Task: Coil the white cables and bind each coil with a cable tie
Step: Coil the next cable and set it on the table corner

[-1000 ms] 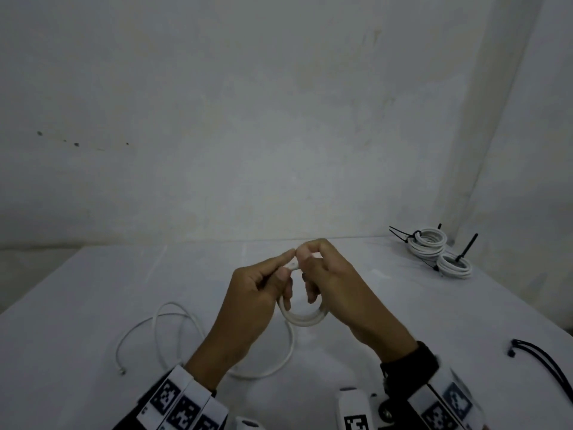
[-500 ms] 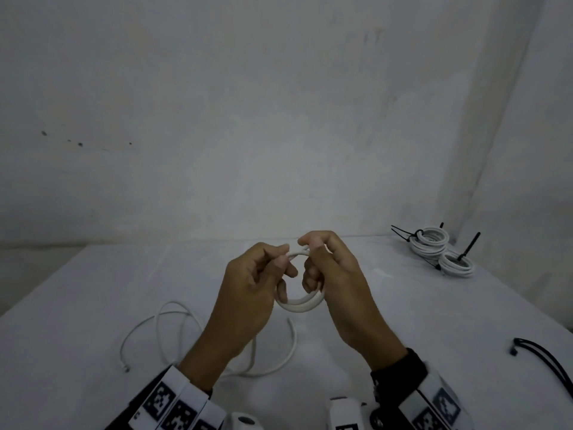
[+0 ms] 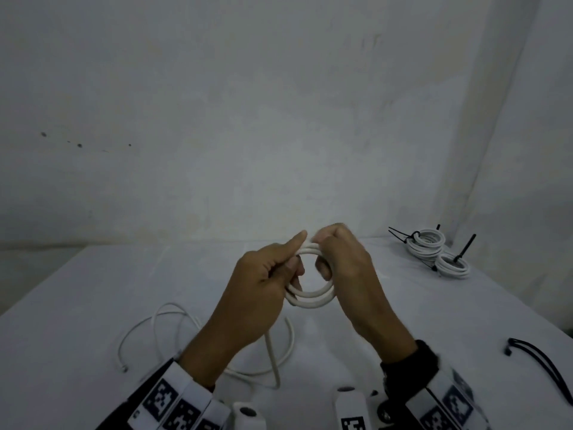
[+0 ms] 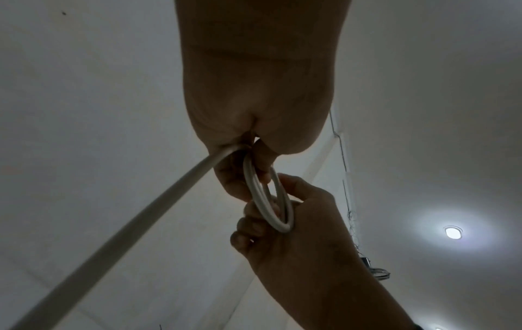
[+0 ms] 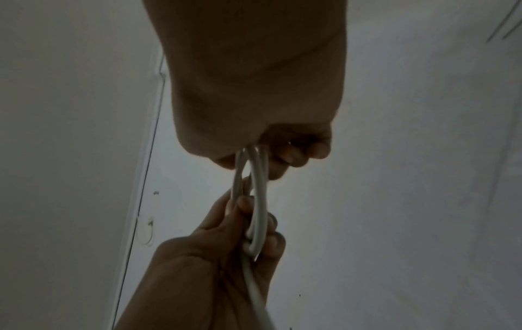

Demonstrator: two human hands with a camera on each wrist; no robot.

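From the head view I have both hands raised over the middle of the tabletop (image 3: 93, 290), holding a small coil (image 3: 310, 297) of white cable upright between them. My left hand (image 3: 263, 290) grips the coil's left side, fingers curled round the strands and the forefinger stretched along its top. My right hand (image 3: 344, 268) pinches the top and right side, fingers bent over the loops. The loose cable tail (image 3: 273, 352) drops from under the left hand to the tabletop and runs off left in slack curves, ending at a plug (image 3: 124, 368) near the left edge. At the far right, two bound coils (image 3: 434, 252) lie touching each other, each cinched with a black cable tie. Spare black ties (image 3: 539, 364) lie at the near right edge.

The left wrist view shows my left hand (image 4: 254, 134) closed round the cable, the tail (image 4: 141, 212) leaving the fist toward the lower left. The coil (image 4: 265, 201) hangs edge-on below it, with the right hand (image 4: 296, 223) hooked through its lower end.

In the right wrist view my right hand (image 5: 254, 122) clamps the coil (image 5: 258, 201) at one end, fingertips folded over it. The left hand (image 5: 220, 245) grips the other end, and the tail runs down past that wrist. Lighting is dim here, so finer finger placement I cannot tell.
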